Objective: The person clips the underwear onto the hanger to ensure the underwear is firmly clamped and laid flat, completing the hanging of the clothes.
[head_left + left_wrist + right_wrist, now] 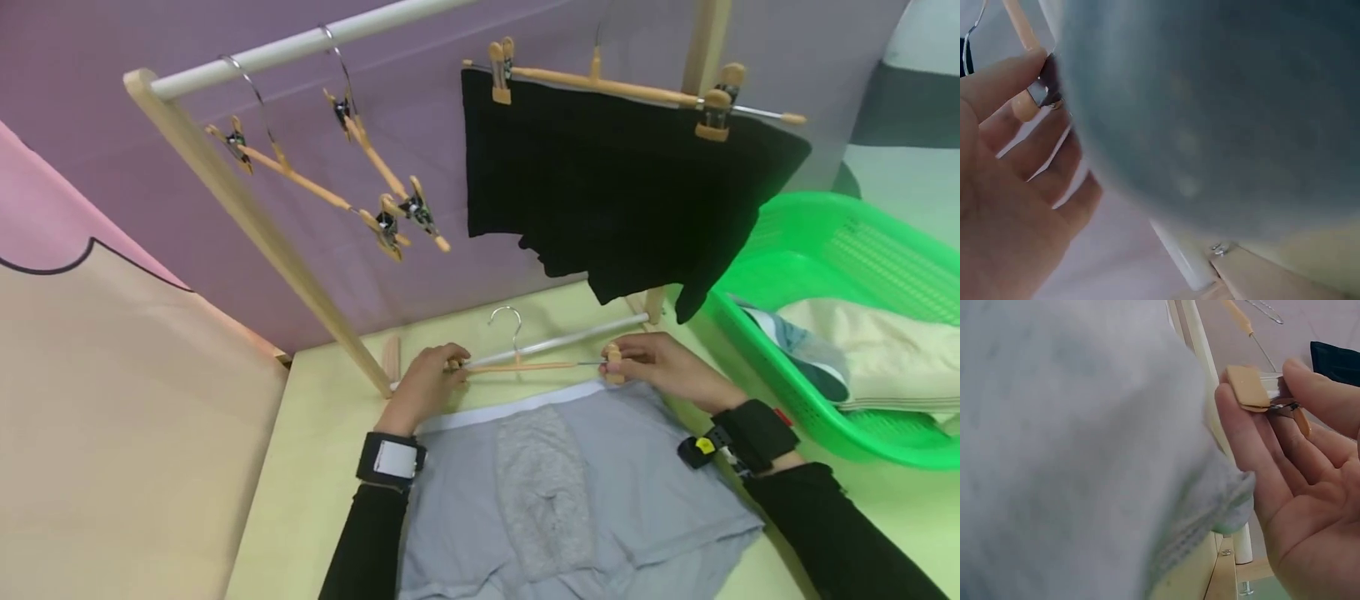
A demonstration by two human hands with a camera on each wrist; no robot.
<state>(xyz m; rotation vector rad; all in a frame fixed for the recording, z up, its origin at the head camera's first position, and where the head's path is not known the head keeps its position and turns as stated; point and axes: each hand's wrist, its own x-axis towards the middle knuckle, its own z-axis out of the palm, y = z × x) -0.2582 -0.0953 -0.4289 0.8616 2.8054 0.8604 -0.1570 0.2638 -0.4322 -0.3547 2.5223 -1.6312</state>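
Note:
A clip hanger with a metal hook lies across the table's far part, above grey boxer briefs spread flat with their white waistband toward it. My left hand holds the hanger's left end, its thumb on the metal of the clip in the left wrist view. At the other end my right hand pinches the wooden clip. This clip stands just beyond the waistband. Blurred fabric hides much of the right wrist view, and a similar blur covers the left one.
A rack with a white rail stands behind. Two bare clip hangers hang at left, and black shorts hang clipped at right. A green basket with folded clothes sits to the right.

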